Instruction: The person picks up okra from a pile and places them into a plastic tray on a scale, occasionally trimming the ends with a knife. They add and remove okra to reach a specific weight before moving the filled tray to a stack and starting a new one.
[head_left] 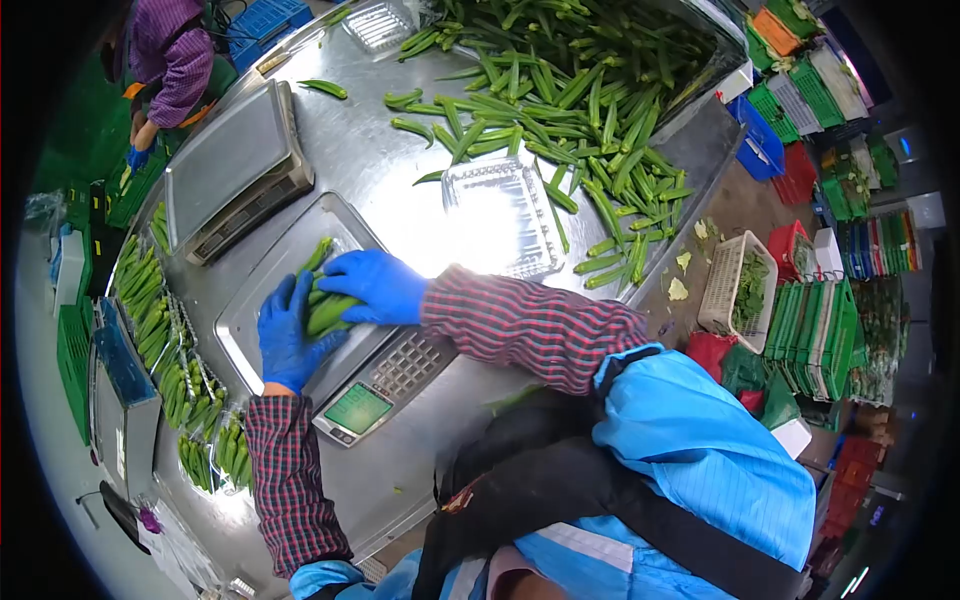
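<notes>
Both hands wear blue gloves and meet over the metal pan of a digital scale (362,408). Green okra pods (328,308) lie bunched between them, partly covered by the fingers. My left hand (290,335) curves around the bunch from the left. From the right, my right hand (372,288) presses its fingers over the top of the same pods. Some clear plastic shows at the pan's upper part, beside the okra. An empty clear plastic tray (503,218) rests on the steel table to the right of the scale.
A large okra heap (600,100) covers the table's far right. A second scale (235,170) stands at upper left. Filled okra packs (185,385) line the left edge. A co-worker (180,60) is at upper left. Crates (812,335) are stacked on the right.
</notes>
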